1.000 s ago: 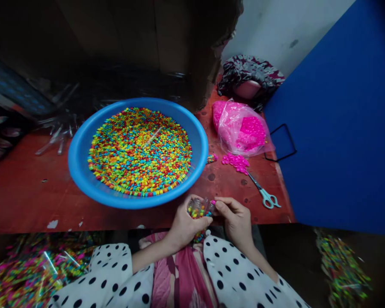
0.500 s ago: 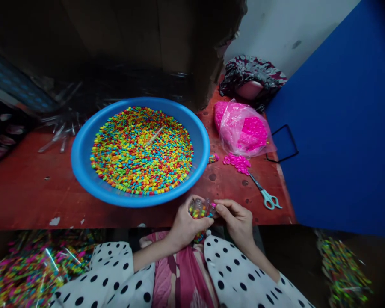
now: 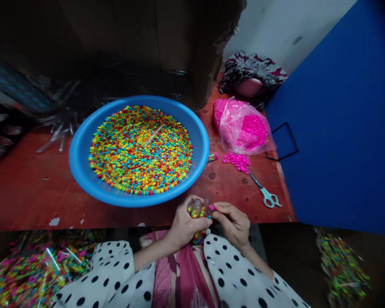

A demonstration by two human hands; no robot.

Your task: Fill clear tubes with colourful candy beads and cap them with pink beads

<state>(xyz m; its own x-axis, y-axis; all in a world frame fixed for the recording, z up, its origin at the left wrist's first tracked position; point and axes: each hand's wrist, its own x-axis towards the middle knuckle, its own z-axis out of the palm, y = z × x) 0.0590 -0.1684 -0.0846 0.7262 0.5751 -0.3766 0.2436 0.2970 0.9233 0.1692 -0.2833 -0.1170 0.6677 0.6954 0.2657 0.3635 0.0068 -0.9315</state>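
Observation:
My left hand (image 3: 186,222) is wrapped round several clear tubes (image 3: 197,209) filled with colourful pieces, just in front of the blue basin. Beside their open ends, my right hand (image 3: 232,222) pinches a small pink cap (image 3: 212,207) between thumb and forefinger. The blue basin (image 3: 80,171) holds a heap of small multicoloured pieces (image 3: 141,154), with a clear tube (image 3: 153,136) lying on top. Right of the basin are loose pink caps (image 3: 237,161) and a filled tube (image 3: 213,157) with a pink end.
Scissors (image 3: 268,196) lie at the right of the red table (image 3: 19,196). Behind them sits a bag of pink caps (image 3: 244,128). A blue panel (image 3: 340,128) with a black handle stands at the right. Filled tubes (image 3: 35,269) are piled below left, others (image 3: 345,269) below right.
My right hand has shifted slightly left and down with the pink cap, close against the tubes. My left hand keeps its hold on the tubes.

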